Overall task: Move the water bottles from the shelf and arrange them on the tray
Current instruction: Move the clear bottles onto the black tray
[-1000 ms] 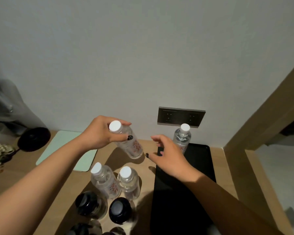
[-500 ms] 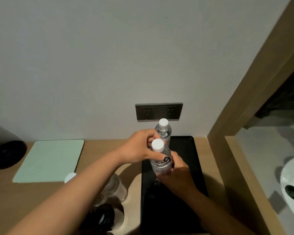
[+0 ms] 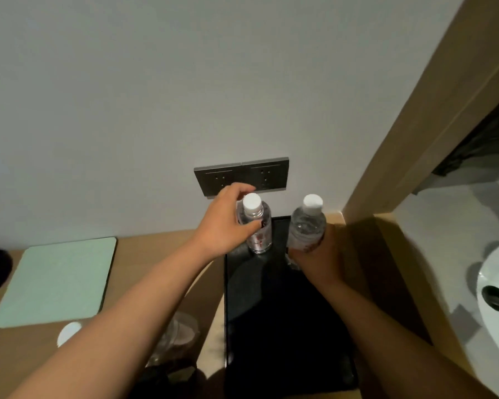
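Our left hand (image 3: 224,226) grips one clear plastic white-capped bottle (image 3: 256,226); our right hand (image 3: 319,256) grips another clear white-capped bottle (image 3: 307,224). Bumped together above the flat black tray (image 3: 285,326), they might tip.

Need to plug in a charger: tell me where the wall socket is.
In the head view, the wall socket sits on the wall centre, just above the two water bottles at the black tray's far end.

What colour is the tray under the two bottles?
Black; the tray shows best in the head view.
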A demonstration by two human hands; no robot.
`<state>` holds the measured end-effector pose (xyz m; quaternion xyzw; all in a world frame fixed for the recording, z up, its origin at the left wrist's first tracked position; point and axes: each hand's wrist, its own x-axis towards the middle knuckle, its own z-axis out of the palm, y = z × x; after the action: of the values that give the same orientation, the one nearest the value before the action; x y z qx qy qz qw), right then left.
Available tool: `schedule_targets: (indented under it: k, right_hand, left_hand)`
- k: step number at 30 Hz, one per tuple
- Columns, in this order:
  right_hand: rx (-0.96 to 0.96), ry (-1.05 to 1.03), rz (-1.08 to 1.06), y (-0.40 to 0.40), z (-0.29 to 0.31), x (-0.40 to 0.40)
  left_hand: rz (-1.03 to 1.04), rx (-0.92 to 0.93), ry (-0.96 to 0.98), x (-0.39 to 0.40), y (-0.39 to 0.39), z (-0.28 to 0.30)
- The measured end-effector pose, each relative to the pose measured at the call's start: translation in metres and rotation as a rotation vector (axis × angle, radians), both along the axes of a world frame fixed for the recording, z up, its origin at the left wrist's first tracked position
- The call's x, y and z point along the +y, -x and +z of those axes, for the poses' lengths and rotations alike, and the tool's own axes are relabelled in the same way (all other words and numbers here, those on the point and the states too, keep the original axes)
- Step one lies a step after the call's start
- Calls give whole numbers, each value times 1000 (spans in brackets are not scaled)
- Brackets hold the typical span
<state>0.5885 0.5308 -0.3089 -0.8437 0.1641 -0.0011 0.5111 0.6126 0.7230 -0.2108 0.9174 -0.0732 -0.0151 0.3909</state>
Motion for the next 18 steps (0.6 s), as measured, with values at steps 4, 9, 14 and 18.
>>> schedule_targets:
  k: [4,9,14,18]
  right_hand:
    - [-9,40,13,-21,-7,7]
    - [45,133,9,-33,-22,13]
    - [11,112,-31,-30,-13,13]
    - [21,94,-27,-32,-12,13]
  left_hand:
    - [-19,-4,-29,-7,-3,-14]
    - [-19,-38,-90,-10,-7,-23]
    - [-17,-71,-127,-10,-3,-26]
    - [30,-66,-160,-12,-4,-26]
